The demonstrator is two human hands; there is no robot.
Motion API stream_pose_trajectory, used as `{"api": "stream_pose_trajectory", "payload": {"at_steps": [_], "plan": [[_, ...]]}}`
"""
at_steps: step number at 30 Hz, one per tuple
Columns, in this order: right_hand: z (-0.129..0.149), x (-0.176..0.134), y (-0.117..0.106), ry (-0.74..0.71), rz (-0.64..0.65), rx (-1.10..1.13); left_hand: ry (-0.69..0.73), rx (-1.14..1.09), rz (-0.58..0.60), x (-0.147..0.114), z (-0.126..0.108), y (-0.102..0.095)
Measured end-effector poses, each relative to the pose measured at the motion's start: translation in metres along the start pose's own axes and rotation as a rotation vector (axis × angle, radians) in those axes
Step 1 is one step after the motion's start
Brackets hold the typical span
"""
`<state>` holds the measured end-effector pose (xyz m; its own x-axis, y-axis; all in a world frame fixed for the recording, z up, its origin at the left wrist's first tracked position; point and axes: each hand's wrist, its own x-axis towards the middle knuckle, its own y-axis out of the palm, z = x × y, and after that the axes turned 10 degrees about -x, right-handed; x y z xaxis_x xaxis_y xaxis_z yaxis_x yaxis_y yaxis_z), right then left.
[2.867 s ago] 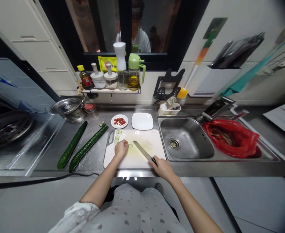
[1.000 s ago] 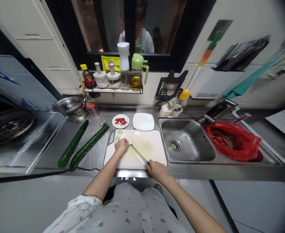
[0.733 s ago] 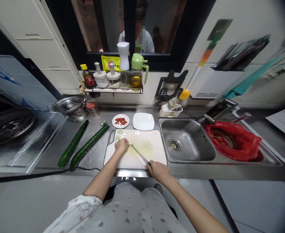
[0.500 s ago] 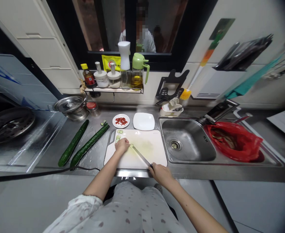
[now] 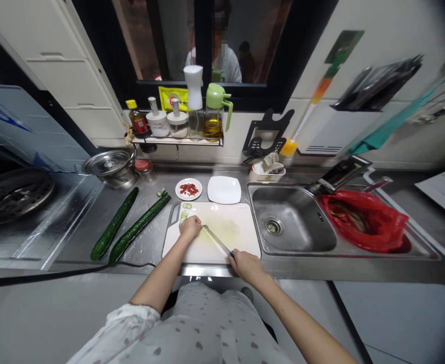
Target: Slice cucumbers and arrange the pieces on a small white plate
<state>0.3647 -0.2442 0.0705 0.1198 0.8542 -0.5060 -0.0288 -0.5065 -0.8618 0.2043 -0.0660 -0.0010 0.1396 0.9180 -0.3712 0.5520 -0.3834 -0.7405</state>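
Note:
My left hand (image 5: 191,227) rests on the white cutting board (image 5: 207,253), fingers closed on a small piece of cucumber mostly hidden by them. In my right hand (image 5: 247,265) is the handle of a kitchen knife (image 5: 218,240). The blade points up and left, its tip beside my left fingertips. Thin cucumber slices (image 5: 184,215) lie at the board's upper left, just beyond my left hand. Two dark green cucumbers (image 5: 141,227) (image 5: 115,222) lie on the counter left of the board; the nearer one has a cut end with small pieces beside it.
Behind the board stand a small plate of chopped red pieces (image 5: 189,196) and a white square plate (image 5: 224,197). A sink (image 5: 294,237) is at the right, with a red plastic bag (image 5: 389,227) beyond. Seasoning bottles line a shelf (image 5: 180,141). A lidded pot (image 5: 112,169) sits back left.
The knife and my right hand have shifted slightly left and up. A pale slice seen by the knife tip before is no longer distinct. My left hand has barely moved.

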Motion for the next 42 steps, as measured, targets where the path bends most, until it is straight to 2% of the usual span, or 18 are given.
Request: {"api": "stream_pose_trajectory", "payload": {"at_steps": [9, 14, 22, 28, 35, 42], "plan": [[-0.006, 0.002, -0.020, -0.039, 0.028, -0.057, -0.012, -0.016, 0.005, -0.001, -0.001, -0.001], [-0.007, 0.002, -0.024, -0.059, 0.037, -0.074, -0.005, -0.015, 0.009, -0.002, -0.001, -0.002], [-0.018, -0.010, -0.015, -0.039, 0.030, -0.072, 0.018, -0.020, 0.008, -0.005, -0.002, -0.002], [-0.029, -0.016, -0.002, -0.019, 0.011, -0.013, 0.101, 0.047, -0.044, -0.014, 0.001, 0.004], [-0.013, -0.004, 0.015, 0.170, -0.081, 0.142, 0.149, 0.056, -0.055, -0.024, 0.003, 0.009], [-0.005, 0.012, 0.014, 0.260, -0.097, 0.189, 0.188, 0.090, -0.077, -0.034, -0.001, 0.012]]}}
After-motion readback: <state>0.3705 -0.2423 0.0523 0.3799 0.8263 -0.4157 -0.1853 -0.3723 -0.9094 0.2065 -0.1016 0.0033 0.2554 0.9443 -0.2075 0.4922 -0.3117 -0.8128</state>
